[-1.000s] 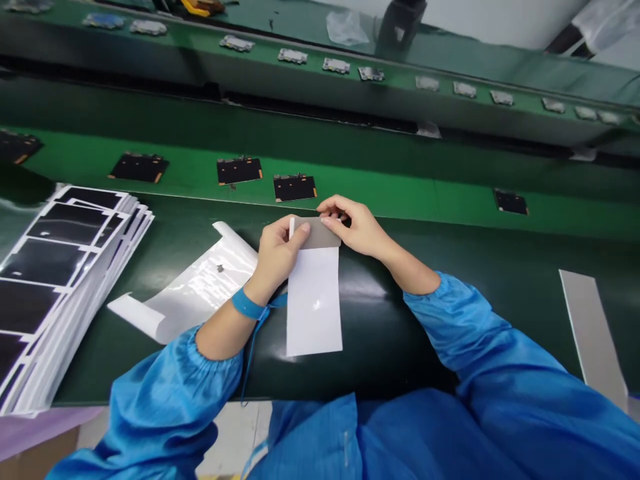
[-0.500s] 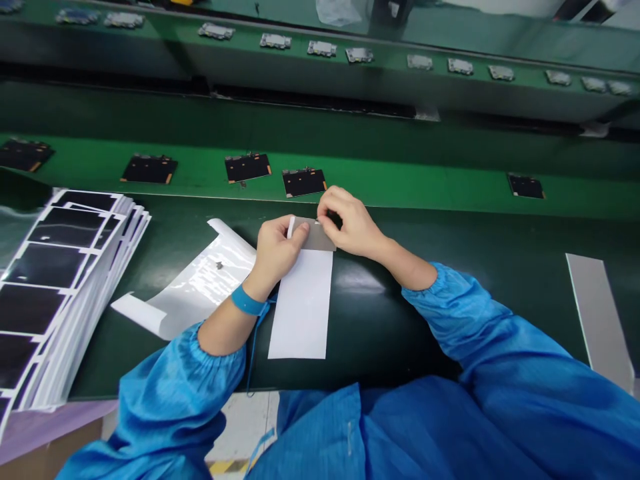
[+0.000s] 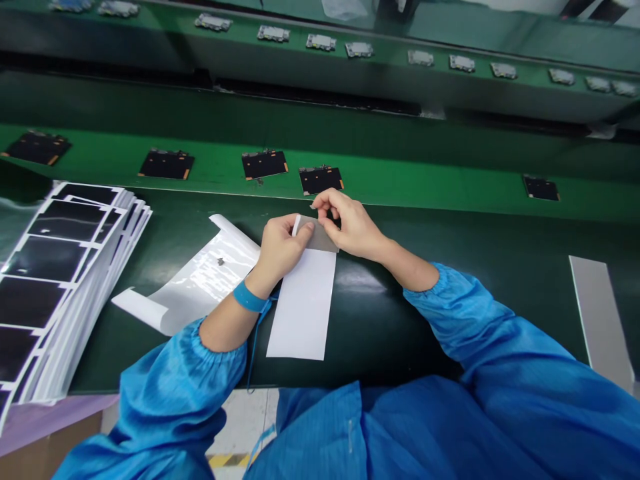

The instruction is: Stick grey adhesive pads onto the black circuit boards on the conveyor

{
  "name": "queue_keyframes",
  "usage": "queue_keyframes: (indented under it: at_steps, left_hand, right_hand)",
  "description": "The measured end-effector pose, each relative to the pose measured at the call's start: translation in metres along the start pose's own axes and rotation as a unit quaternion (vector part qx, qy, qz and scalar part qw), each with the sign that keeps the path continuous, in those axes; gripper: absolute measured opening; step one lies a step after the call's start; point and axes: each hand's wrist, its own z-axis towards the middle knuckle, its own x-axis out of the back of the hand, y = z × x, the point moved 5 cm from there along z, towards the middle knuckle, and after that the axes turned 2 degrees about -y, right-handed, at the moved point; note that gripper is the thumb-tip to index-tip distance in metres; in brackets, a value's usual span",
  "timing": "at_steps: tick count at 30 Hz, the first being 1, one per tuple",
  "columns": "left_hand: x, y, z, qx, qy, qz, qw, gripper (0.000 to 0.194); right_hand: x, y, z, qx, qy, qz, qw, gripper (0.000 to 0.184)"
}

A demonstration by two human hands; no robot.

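Note:
My left hand grips the top left of a long white sheet, thumb on top. A grey section covers the sheet's upper end, and I cannot tell whether it is a separate piece. My right hand is at the top right of the grey section, its thumb and forefinger pinched. A tiny grey scrap shows at its fingertips, too small to name. To the left lies a curled, glossy backing sheet with a small dark bit on it.
A thick stack of white sheets with black panels stands at the left. Black circuit boards lie on the green belt beyond the bench. Small metal modules line the upper shelf. A grey strip lies far right.
The black boards on the belt have shifted right. My right fingertips have moved slightly up and left, off the grey section, with the tiny scrap. My left hand still grips the sheet.

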Motion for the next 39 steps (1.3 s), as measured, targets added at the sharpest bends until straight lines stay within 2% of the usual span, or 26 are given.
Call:
queue_keyframes:
  at_steps: [4,7,10,15,19,23,30,39]
  left_hand:
    - [0.0,-0.001,0.0,0.011,-0.003,-0.005,1.0,0.032]
    - [-0.002,-0.002,0.0,0.009,-0.013,-0.007,1.0,0.033]
    - [-0.003,-0.002,0.0,0.007,-0.021,-0.015,1.0,0.034]
    - [-0.006,-0.005,0.0,0.008,-0.045,-0.022,0.999,0.034]
    - [-0.007,-0.007,0.001,0.007,-0.057,-0.027,0.998,0.033]
    - [-0.008,-0.007,0.0,0.006,-0.065,-0.034,0.997,0.031]
    - [-0.009,-0.007,0.0,0.013,-0.067,-0.027,0.997,0.029]
    - [-0.009,-0.006,0.001,0.013,-0.07,-0.024,0.997,0.028]
  right_hand:
    - [0.005,0.012,0.005,-0.062,0.033,0.05,0.996,0.024]
    - [0.005,0.025,0.027,-0.076,0.032,0.063,0.995,0.029]
    - [-0.003,0.037,0.066,-0.053,-0.011,0.041,0.998,0.031]
    - [-0.033,0.042,0.134,0.004,-0.094,-0.008,0.996,0.036]
    - [-0.054,0.047,0.164,0.011,-0.141,-0.049,0.989,0.037]
    - [-0.064,0.055,0.167,0.014,-0.199,-0.058,0.978,0.038]
    - [-0.053,0.057,0.155,-0.013,-0.194,-0.036,0.98,0.041]
    - [-0.04,0.059,0.144,-0.036,-0.194,-0.059,0.979,0.038]
